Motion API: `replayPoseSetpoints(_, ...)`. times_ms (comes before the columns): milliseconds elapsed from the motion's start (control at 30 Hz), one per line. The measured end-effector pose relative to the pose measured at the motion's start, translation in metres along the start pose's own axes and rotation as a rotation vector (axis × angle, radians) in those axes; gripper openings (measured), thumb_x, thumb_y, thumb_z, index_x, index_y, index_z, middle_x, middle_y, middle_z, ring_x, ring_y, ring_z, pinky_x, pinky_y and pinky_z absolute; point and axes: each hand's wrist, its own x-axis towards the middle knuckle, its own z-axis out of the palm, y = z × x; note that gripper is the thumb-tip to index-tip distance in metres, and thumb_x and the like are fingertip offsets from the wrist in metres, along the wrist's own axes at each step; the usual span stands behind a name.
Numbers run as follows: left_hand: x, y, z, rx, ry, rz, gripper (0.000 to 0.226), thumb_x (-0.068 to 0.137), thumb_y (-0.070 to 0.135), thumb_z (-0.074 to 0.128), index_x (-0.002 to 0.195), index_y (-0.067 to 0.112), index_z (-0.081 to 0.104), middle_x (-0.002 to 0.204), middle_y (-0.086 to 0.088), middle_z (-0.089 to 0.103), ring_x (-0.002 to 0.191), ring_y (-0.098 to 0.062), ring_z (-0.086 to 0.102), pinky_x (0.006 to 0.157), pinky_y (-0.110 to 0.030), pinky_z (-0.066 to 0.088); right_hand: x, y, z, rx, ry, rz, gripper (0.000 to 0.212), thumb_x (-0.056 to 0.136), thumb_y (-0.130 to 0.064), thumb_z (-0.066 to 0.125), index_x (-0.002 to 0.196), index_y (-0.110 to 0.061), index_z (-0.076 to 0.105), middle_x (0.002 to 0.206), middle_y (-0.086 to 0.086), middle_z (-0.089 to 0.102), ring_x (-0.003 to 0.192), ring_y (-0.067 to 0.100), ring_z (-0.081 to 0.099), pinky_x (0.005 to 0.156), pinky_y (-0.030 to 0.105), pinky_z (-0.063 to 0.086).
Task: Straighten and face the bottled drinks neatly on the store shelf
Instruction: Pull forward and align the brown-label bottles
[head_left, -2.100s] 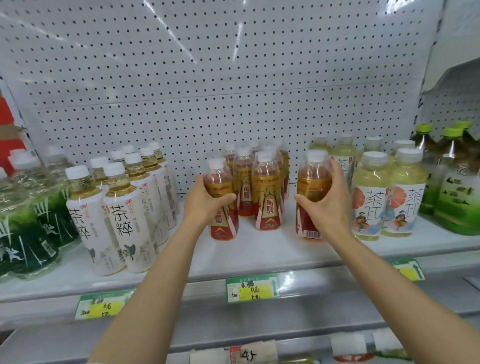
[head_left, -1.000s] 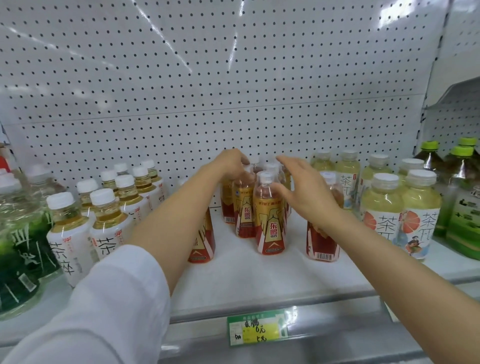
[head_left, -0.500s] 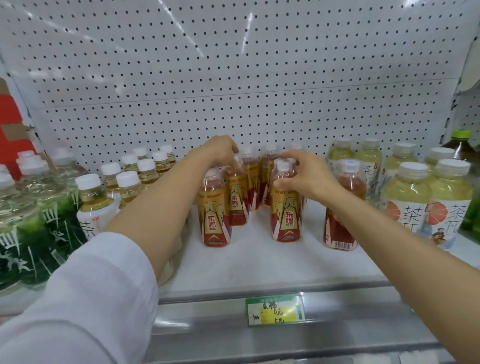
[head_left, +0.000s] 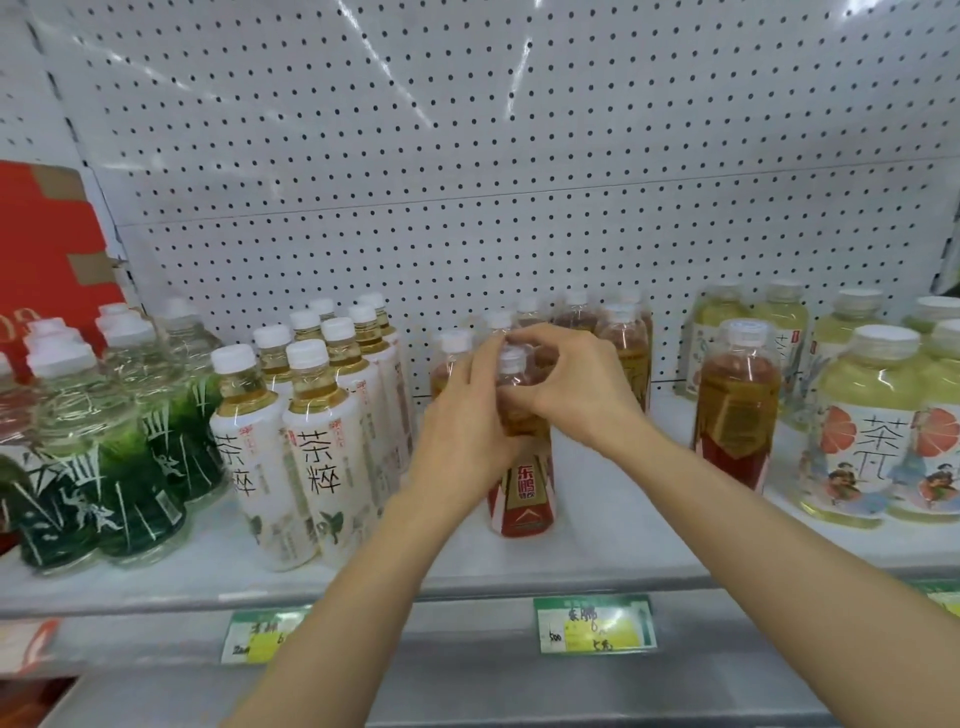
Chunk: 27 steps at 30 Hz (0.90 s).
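- While standing mid-shelf near the front edge, the red-labelled bottle (head_left: 521, 488) is being gripped at its shoulder.
- Left hand (head_left: 464, 431) is wrapping it; right hand (head_left: 566, 387) fingers are pinching around the neck below the cap.
- Probably full, stiff, slick plastic (grip the shoulder, not the cap).
- Another amber bottle (head_left: 735, 410) is standing apart, rightward.

A white perforated metal back panel (head_left: 519, 156) is streaked with light reflections above a pale grey shelf (head_left: 623, 551).
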Motion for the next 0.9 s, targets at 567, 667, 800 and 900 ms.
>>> replayPoseSetpoints(567, -0.006, -0.026, -0.029, 0.176, -0.001, -0.162, 0.115, 0.065, 0.04, 0.09, 0.155, 0.03, 0.02, 0.16, -0.006, 0.029, 0.146, -0.03, 0.03, 0.114, -0.054, 0.036, 0.054, 0.11, -0.007, -0.253, 0.182, 0.292, 0.081, 0.085, -0.021, 0.072, 0.15, -0.024, 0.024, 0.152, 0.014, 0.029, 0.136, 0.035, 0.036, 0.11, 0.049, 0.038)
replayPoseSetpoints(667, -0.005, -0.026, -0.029, 0.172, -0.011, -0.163, 0.114, 0.066, 0.038, 0.09, 0.155, 0.03, 0.019, 0.16, -0.006, 0.027, 0.145, -0.031, 0.029, 0.113, -0.056, 0.036, 0.064, 0.114, -0.006, -0.113, 0.187, 0.334, 0.081, 0.082, -0.022, 0.076, 0.146, -0.029, 0.027, 0.138, 0.012, 0.048, 0.118, 0.028, 0.056, 0.099, 0.047, 0.049)
replayPoseSetpoints(800, -0.006, -0.028, -0.03, 0.141, -0.011, -0.173, 0.113, 0.068, 0.031, 0.09, 0.156, 0.029, 0.018, 0.161, -0.005, 0.026, 0.147, -0.028, 0.028, 0.114, -0.054, 0.036, 0.053, 0.105, -0.011, -0.124, 0.152, 0.253, 0.078, 0.08, -0.025, 0.078, 0.142, -0.027, 0.031, 0.117, 0.005, 0.062, 0.093, 0.02, 0.064, 0.085, 0.044, 0.056)
replayPoseSetpoints(900, -0.007, -0.028, -0.032, 0.147, -0.01, -0.169, 0.111, 0.071, 0.029, 0.088, 0.156, 0.029, 0.017, 0.16, -0.003, 0.025, 0.146, -0.027, 0.029, 0.114, -0.051, 0.037, 0.031, 0.089, -0.02, -0.052, 0.091, 0.2, 0.079, 0.074, -0.031, 0.081, 0.139, -0.032, 0.036, 0.106, -0.008, 0.062, 0.089, 0.014, 0.065, 0.078, 0.038, 0.058)
